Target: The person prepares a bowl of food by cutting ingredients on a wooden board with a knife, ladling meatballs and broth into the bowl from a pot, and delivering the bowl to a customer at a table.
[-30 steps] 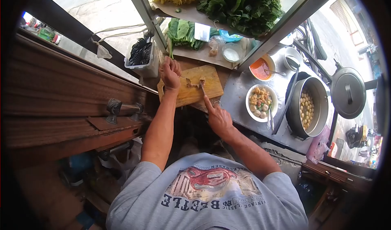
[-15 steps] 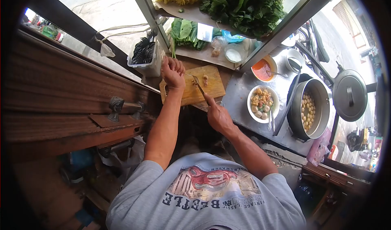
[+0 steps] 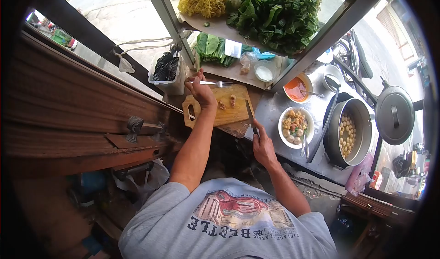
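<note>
My left hand [image 3: 201, 93] is closed on a fork [image 3: 218, 83], whose tines point right above the far edge of the cutting board. Several small pieces of meat [image 3: 233, 100] lie on the wooden cutting board [image 3: 215, 117]. In my right hand [image 3: 264, 148] is a knife [image 3: 250, 114], its blade pointing away from me beside the board's right edge. To the right stands a white bowl [image 3: 280, 126] holding meatballs and fried bits, with cutlery leaning in it.
A pot [image 3: 366, 135] of meatballs stands at right, near a round lid [image 3: 395, 117]. Behind are a bowl of red sauce [image 3: 294, 89] and a tub of dark cutlery [image 3: 166, 68]. Yellow noodles [image 3: 201, 0] and chopped greens [image 3: 275, 18] fill the shelf above.
The knife has moved right, off the meat to the board's right edge. My left hand has shifted slightly right and nearer, lifting the fork away from the meat pieces, which stay on the board.
</note>
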Tool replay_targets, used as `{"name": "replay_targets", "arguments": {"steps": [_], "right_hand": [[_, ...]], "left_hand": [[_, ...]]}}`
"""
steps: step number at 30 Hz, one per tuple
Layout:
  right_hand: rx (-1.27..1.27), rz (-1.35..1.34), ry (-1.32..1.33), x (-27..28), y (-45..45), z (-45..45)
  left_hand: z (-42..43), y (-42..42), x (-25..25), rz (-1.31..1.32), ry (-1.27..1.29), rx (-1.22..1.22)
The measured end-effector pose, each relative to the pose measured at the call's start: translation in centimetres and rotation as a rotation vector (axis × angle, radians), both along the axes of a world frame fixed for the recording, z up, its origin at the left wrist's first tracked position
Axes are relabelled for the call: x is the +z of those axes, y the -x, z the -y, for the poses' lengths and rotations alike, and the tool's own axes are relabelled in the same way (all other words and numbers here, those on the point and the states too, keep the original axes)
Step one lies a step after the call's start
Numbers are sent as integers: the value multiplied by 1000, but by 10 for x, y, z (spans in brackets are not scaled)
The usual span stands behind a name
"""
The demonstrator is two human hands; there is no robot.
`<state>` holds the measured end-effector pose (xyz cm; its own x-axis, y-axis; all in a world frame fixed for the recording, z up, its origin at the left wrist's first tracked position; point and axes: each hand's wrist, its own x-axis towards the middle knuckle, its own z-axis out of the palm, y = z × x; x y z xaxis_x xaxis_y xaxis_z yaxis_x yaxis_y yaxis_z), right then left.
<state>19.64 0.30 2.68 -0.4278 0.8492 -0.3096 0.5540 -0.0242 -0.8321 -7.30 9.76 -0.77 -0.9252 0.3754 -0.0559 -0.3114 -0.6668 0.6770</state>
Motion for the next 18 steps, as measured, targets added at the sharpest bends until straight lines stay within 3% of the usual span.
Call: {"name": "replay_targets", "arguments": {"steps": [2, 3, 5, 7, 11, 12, 14, 16, 18], "right_hand": [[2, -24, -74, -10, -4, 6], [10, -30, -75, -10, -3, 5], [25, -28, -66, -10, -6, 9], [9, -46, -55, -6, -8, 9], [-24, -17, 80, 15, -15, 5], [-28, -13, 81, 9, -20, 5], [-38, -78, -88, -9, -29, 8], [-28, -99, -84, -12, -35, 8], [-21, -118, -125, -13, -38, 11]], "left_hand": [[-4, 7, -22, -1, 86, 138], [-1, 10, -31, -46, 308, 151], [3, 34, -99, -391, 645, 210], [27, 18, -85, -643, 916, 188], [124, -5, -26, -1139, 1141, 58], [145, -4, -37, -1110, 1196, 121], [173, 10, -73, -816, 1659, -46], [171, 12, -52, -202, 1228, -531], [176, 18, -61, -14, 983, -612]]}}
